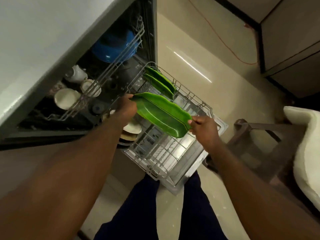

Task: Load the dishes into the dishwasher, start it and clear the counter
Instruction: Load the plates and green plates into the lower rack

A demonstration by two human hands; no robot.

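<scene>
Glossy beige floor tiles (199, 54) were spread beneath an open dishwasher. Nearest the camera, dark blue trouser legs (195, 205) were cut off by the lower edge. Just beyond them, the grey wire lower rack (166, 153) was drawn out over the lowered dishwasher door (197, 163). Above the rack, a long green leaf-shaped plate (161, 113) was held tilted: one end was gripped by the left hand (127, 105), the other pinched by the right hand (204, 127), the two hands set apart by the plate's length. Round cream plates (132, 127) in the rack were partly hidden by the left forearm. Farther on, two more green leaf-shaped plates (161, 80) stood on edge at the rack's far side. In the grey wire upper rack (110, 71), white cups (67, 98) and a blue bowl (114, 45) were half hidden under the pale countertop (43, 40). At the right, a cream-draped piece of furniture (304, 144) was blurred and cropped.
</scene>
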